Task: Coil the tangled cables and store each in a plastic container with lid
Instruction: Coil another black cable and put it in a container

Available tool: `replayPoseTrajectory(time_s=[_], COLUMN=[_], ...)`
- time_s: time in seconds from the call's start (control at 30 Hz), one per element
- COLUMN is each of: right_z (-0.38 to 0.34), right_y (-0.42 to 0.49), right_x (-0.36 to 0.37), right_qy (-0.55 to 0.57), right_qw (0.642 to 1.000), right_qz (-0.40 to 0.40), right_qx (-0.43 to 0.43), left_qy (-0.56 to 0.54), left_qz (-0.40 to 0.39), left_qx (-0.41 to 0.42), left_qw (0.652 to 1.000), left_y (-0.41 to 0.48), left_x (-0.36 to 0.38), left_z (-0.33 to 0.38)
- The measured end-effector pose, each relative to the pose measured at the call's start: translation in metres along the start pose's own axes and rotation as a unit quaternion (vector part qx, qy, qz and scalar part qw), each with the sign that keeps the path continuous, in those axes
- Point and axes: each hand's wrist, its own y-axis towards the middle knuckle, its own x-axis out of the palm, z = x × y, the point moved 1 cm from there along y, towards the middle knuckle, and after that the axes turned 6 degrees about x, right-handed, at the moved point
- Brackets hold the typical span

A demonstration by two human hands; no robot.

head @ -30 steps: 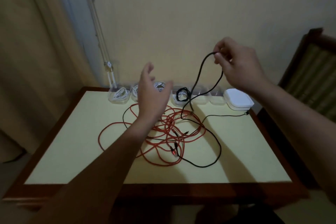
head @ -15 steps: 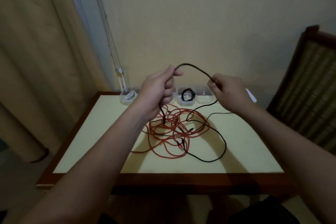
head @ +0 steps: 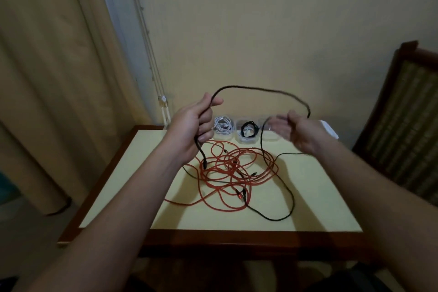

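Note:
My left hand grips a black cable near its end, and the plug hangs just below my fist. The cable arcs up and over to my right hand. That hand is blurred with its fingers spread toward the left, so its hold on the cable is unclear. The rest of the black cable drops to the table and loops through a tangled red cable. At the table's back edge stand small clear containers: one with a white coil, one with a black coil, and another partly hidden by my right hand.
A stack of white lids sits at the back right, behind my right wrist. The yellow-topped table has a brown wooden rim. A wooden chair stands to the right and a curtain hangs at the left.
My left hand took hold of the black cable's end. My right hand came down and moved right along the cable, widening the arc between my hands.

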Motion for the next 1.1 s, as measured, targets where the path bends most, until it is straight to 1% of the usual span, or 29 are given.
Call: replayPoseTrajectory(time_s=[0.03, 0.13, 0.2, 0.27, 0.33, 0.4, 0.47, 0.5, 0.57, 0.6, 0.67, 0.73, 0.83, 0.9, 0.97, 1.03, 1.1], right_z=[-0.019, -0.078, -0.109, -0.126, -0.127, -0.116, -0.097, -0.086, -0.066, -0.057, -0.039, -0.025, -0.01, 0.002, 0.015, 0.024, 0.031], right_y=[0.0, -0.013, -0.027, -0.04, -0.047, -0.051, -0.051, -0.052, -0.059, -0.064, -0.079, -0.102, -0.137, -0.153, -0.162, -0.168, -0.176], right_x=[0.007, 0.03, 0.04, 0.044, 0.039, 0.03, 0.019, 0.013, 0.003, 0.0, -0.001, 0.006, 0.022, 0.031, 0.032, 0.024, 0.012], right_qy=[0.035, 0.082, 0.074, 0.032, -0.023, -0.113, -0.237, -0.302, -0.398, -0.418, -0.434, -0.425, -0.373, -0.337, -0.287, -0.244, -0.212], right_qw=[0.999, 0.987, 0.975, 0.964, 0.955, 0.94, 0.914, 0.894, 0.858, 0.853, 0.853, 0.864, 0.898, 0.91, 0.923, 0.934, 0.941], right_qz=[-0.021, -0.069, -0.083, -0.085, -0.062, 0.0, 0.062, 0.085, 0.108, 0.106, 0.089, 0.065, -0.038, -0.084, -0.075, -0.023, 0.028], right_qx=[-0.022, -0.123, -0.195, -0.248, -0.29, -0.32, -0.323, -0.319, -0.306, -0.296, -0.275, -0.262, -0.23, -0.225, -0.245, -0.259, -0.264], left_qy=[0.0, -0.007, -0.014, -0.014, -0.014, -0.02, -0.025, -0.025, -0.012, 0.004, 0.045, 0.089, 0.14, 0.145, 0.083, -0.003, -0.025], left_qz=[0.001, 0.004, 0.008, 0.016, 0.024, 0.031, 0.041, 0.045, 0.051, 0.054, 0.055, 0.047, 0.019, 0.0, -0.013, -0.019, -0.023], left_qx=[0.003, 0.015, 0.025, 0.036, 0.042, 0.044, 0.042, 0.041, 0.039, 0.037, 0.033, 0.027, 0.008, -0.011, -0.028, -0.038, -0.032], left_qw=[1.0, 1.0, 1.0, 0.999, 0.999, 0.998, 0.998, 0.998, 0.998, 0.998, 0.997, 0.995, 0.99, 0.989, 0.996, 0.999, 0.999], left_y=[0.0, 0.001, 0.002, 0.003, 0.003, 0.001, -0.003, -0.006, -0.013, -0.016, -0.024, -0.032, -0.046, -0.057, -0.068, -0.079, -0.091], left_x=[0.002, 0.008, 0.011, 0.012, 0.012, 0.011, 0.01, 0.01, 0.011, 0.011, 0.014, 0.019, 0.031, 0.04, 0.049, 0.055, 0.056], left_z=[0.001, 0.006, 0.011, 0.014, 0.015, 0.014, 0.012, 0.011, 0.009, 0.007, 0.003, -0.003, -0.013, -0.019, -0.022, -0.02, -0.017])
